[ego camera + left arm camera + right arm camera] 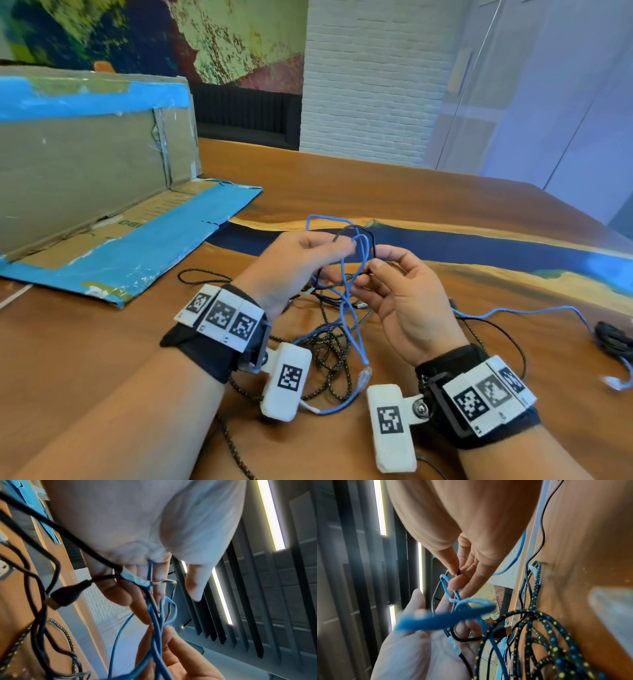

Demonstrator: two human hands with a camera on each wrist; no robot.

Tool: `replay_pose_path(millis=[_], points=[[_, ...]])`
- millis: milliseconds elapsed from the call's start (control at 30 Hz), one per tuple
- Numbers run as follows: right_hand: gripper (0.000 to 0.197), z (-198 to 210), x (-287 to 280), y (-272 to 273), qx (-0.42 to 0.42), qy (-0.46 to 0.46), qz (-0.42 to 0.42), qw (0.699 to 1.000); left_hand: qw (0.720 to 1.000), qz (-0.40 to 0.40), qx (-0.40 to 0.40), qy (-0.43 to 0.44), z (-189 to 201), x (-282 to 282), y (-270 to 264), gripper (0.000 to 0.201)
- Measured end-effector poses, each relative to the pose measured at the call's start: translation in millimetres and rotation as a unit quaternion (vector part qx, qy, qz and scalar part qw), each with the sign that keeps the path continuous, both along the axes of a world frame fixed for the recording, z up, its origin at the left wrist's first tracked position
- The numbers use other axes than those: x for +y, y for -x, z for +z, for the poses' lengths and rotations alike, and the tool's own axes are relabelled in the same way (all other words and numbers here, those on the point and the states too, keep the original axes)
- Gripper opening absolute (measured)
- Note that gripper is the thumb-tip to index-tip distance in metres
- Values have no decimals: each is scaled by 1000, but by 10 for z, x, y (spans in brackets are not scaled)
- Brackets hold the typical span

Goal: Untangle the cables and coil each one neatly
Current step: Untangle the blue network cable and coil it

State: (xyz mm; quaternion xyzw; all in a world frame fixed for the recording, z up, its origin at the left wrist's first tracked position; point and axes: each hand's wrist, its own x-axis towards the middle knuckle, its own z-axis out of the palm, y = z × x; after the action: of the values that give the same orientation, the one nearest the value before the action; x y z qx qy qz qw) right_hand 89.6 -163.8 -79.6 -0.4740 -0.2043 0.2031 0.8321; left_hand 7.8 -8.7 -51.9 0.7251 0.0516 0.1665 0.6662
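both hands mid-frame over table (445, 205). left hand (291, 263) pinches blue cable (354, 274) loop, right hand (400, 294) pinches thin black cable (373, 240). risk: hard pull tightens knot, drags braided cable (329, 356) pile along.

Head view: even daylight is falling on the table (445, 205), soft shadows, edges bowing. Wrist views: ceiling light strips (271, 515) are glaring; near blue cable (443, 619) is blurring; palms are washing out pale.
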Motion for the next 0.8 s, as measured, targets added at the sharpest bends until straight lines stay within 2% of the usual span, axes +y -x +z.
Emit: replay_pose_path(millis=[133,267,367,433,533,633,733,800], points=[[18,8,-19,-20,19,-5,10,1000,998,23,12,-58,-78,41,-26,11],[36,-13,-9,70,-48,100,86,990,998,55,-1,-18,-78,18,-38,10],[41,-29,9,95,-95,153,104,978,998,45,7,-39,-78,21,-32,12],[39,-19,14,84,-113,151,88,978,999,30,17,-34,-78,53,-41,17],[33,31,-7,5,-92,106,15,990,999,9,33,-7,-45,111,-23,29],[27,97,-87,-108,-54,41,-51,996,997,3,48,-56,-6,184,3,36],[24,167,-182,-178,-24,-8,-89,996,992,122,18,-32,-18,307,-42,30],[25,205,-236,-204,-24,-30,-92,995,975,222,-4,8,-25,401,-82,32]])
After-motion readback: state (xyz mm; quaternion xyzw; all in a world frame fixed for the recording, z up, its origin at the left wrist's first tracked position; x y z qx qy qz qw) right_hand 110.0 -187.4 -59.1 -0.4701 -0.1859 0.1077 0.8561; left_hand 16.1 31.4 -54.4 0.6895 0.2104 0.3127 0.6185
